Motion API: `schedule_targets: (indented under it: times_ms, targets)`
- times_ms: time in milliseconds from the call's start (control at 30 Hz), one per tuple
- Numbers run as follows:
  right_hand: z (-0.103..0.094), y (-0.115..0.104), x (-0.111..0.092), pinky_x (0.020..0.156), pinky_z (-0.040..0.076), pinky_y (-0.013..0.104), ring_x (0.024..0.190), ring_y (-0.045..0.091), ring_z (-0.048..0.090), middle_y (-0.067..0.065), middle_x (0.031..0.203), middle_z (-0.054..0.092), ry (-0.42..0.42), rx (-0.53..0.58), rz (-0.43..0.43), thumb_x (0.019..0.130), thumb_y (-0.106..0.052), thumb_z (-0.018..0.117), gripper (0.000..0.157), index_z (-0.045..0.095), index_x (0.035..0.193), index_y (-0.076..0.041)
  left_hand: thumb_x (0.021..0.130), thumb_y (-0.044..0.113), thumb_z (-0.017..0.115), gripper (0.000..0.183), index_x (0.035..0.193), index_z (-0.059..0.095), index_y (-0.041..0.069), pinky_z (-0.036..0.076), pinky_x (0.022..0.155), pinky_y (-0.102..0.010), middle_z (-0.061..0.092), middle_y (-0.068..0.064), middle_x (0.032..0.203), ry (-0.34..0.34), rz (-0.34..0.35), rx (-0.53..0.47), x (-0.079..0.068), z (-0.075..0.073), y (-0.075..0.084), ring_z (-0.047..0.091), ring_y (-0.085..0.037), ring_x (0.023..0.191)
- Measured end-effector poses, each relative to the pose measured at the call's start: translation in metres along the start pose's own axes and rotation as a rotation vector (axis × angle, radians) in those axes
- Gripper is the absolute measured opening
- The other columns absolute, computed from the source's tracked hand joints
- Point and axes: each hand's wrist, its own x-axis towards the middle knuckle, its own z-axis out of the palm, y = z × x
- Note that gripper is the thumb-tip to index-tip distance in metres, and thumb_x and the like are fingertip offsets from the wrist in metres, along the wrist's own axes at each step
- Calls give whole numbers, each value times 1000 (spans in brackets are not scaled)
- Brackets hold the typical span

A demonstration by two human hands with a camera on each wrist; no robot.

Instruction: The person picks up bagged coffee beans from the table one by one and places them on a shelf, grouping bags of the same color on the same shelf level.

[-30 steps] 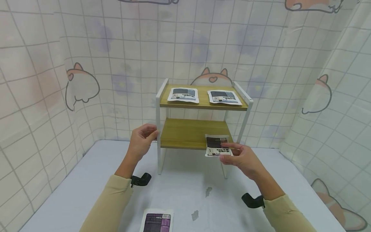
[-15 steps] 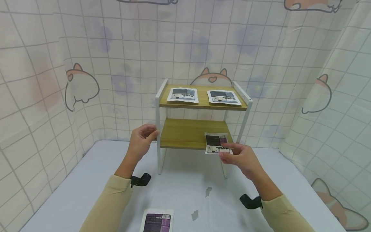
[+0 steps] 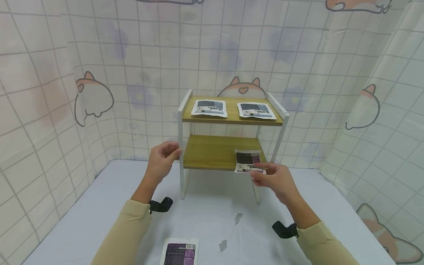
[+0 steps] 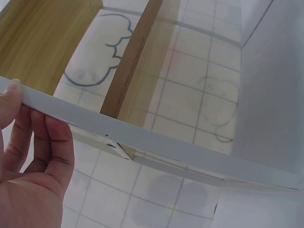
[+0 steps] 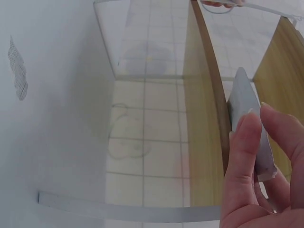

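My right hand (image 3: 275,181) pinches a flat packet (image 3: 246,160) with dark, purple and white print, thumb on one face and fingers on the other. In the head view the packet lies over the right front of the lower shelf board (image 3: 212,149), its near edge sticking out past the board. Edge-on in the right wrist view, the packet (image 5: 251,128) is close beside the board's front edge. My left hand (image 3: 162,160) grips the left front upright (image 3: 180,154) of the two-tier rack. The left wrist view has the thumb on this white upright (image 4: 85,114) and curled fingers behind it.
Two similar packets, one at left (image 3: 209,108) and one at right (image 3: 256,110), lie on the rack's top board (image 3: 232,119). Another purple-printed packet (image 3: 180,252) lies on the white tabletop near me. Two grey patches mark the cloth. Patterned curtain surrounds the table.
The right hand has pushed the packet slightly up and inward over the lower shelf, so less of it sticks out in front. My left hand stays on the upright.
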Motion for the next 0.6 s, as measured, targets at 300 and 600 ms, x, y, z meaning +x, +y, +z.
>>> schedule_targets:
  times_ms: [300, 600]
  targets:
    - [-1, -3, -3, 79, 63, 26, 86, 22, 75, 15, 109, 68, 16, -10, -8, 87, -35, 83, 60, 65, 133, -2, 98, 18, 71, 23, 114, 70, 2, 59, 82, -19, 71, -19, 110, 0, 3, -3, 0, 0, 1, 70, -15, 90]
    - [-1, -4, -4, 80, 62, 26, 84, 17, 74, 19, 121, 64, 10, -2, -2, 90, -35, 80, 60, 63, 137, -2, 98, 16, 70, 21, 113, 70, 2, 60, 80, -19, 71, -20, 109, 1, 18, -9, 0, 0, 2, 70, -14, 88]
